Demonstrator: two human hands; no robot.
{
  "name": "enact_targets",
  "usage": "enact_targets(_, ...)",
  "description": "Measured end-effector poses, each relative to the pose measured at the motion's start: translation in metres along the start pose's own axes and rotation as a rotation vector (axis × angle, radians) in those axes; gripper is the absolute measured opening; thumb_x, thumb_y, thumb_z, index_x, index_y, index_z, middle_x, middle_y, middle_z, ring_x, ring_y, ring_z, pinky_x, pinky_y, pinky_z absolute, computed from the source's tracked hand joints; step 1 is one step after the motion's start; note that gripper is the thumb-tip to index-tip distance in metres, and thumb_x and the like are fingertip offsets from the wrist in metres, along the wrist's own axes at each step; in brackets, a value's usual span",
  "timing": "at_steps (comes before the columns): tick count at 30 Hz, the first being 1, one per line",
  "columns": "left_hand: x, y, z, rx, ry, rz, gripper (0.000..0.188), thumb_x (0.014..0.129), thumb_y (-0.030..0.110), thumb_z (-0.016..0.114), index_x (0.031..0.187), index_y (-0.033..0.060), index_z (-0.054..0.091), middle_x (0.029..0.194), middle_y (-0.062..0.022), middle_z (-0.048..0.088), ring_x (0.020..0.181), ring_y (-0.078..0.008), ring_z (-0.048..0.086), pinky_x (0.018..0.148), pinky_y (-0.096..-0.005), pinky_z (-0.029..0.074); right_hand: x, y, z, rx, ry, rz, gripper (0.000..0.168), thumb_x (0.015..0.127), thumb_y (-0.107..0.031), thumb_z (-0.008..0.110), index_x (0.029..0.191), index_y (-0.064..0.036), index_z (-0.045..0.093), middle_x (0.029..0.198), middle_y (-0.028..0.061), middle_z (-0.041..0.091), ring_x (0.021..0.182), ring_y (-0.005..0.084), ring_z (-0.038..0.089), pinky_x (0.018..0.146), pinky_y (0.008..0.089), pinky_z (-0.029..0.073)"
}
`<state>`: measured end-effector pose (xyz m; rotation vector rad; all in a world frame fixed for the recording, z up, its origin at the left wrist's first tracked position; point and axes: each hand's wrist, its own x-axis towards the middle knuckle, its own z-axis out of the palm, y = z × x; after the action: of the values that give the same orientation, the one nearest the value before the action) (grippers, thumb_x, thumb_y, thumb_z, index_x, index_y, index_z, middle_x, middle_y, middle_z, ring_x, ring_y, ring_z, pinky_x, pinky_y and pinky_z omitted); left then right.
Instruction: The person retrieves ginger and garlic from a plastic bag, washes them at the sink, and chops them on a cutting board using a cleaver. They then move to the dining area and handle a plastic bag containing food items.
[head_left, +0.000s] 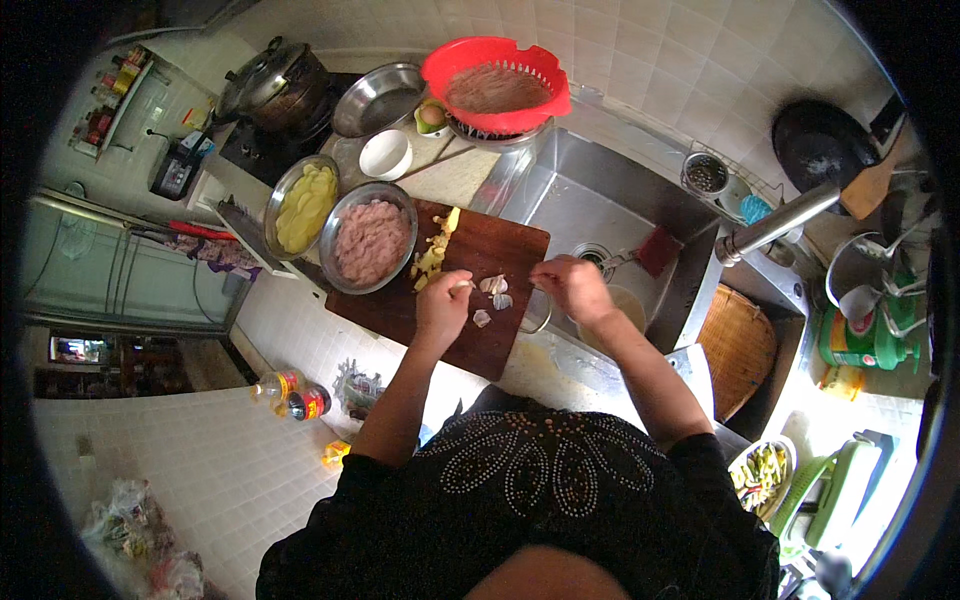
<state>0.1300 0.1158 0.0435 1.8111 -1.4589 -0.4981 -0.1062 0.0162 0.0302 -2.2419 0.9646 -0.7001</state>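
Note:
My left hand (442, 304) is closed on a small pale piece, seemingly a garlic clove (463, 284), over the wooden cutting board (495, 247). My right hand (576, 289) is above the board's right edge and the sink rim, thumb and fingertips pinched together; whether they hold anything is too small to tell. Garlic cloves and loose skins (493, 285) lie on the board between my hands. Pieces of chopped ginger (433, 253) run along its upper left part. Beside them, a metal bowl of ground meat (375, 244) overlaps the board's left edge.
A metal bowl of sliced potatoes (307, 210) stands left of the meat. Behind are a white bowl (385, 155), a metal basin (379, 101) and a red colander (555, 101). The steel sink (585, 191) is at right, with a woven tray (735, 352) beyond. A pot (281, 90) sits on the stove.

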Motion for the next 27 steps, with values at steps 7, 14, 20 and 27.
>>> enact_targets(7,0.002,0.008,-0.004,0.267,0.043,0.172,0.02,0.074,0.004,0.073,0.093,0.0055,0.071,0.098,-0.0103,0.068,0.089,-0.0327,0.063,0.082,-0.0395,0.05,0.027,-0.035,0.05,-0.166,-0.213,-0.004,0.029,0.081,-0.026,0.069,0.108,-0.017,0.067,0.1,0.011,0.063,0.092,0.0318,0.064,0.076,0.0423,0.054)
enact_targets(14,0.004,0.022,0.018,-0.787,-0.185,-0.24,0.02,0.086,0.003,0.068,0.106,-0.0004,0.065,0.098,-0.0067,0.069,0.087,-0.0116,0.065,0.072,-0.0226,0.051,0.017,-0.028,0.029,0.941,-0.025,0.339,0.014,0.083,-0.003,0.073,0.096,-0.001,0.069,0.083,0.0018,0.068,0.073,0.0079,0.06,0.064,0.0243,0.05)
enact_targets(20,0.008,0.026,0.028,-0.918,-0.281,-0.377,0.017,0.093,0.009,0.061,0.108,0.001,0.065,0.095,-0.0082,0.07,0.083,-0.0123,0.066,0.07,-0.024,0.052,0.008,-0.037,0.01,0.977,-0.05,0.322,0.013,0.091,-0.006,0.065,0.103,-0.001,0.069,0.087,0.0008,0.07,0.077,0.0074,0.062,0.067,0.0228,0.051)
enact_targets(27,0.005,0.02,0.017,-0.954,-0.276,-0.414,0.02,0.095,0.01,0.058,0.111,-0.0003,0.064,0.096,-0.0069,0.068,0.083,-0.0138,0.067,0.071,-0.0274,0.056,0.013,-0.036,0.01,1.174,-0.073,0.448,0.015,0.093,-0.007,0.062,0.105,-0.002,0.068,0.089,0.0008,0.068,0.077,0.0082,0.062,0.067,0.0227,0.051)
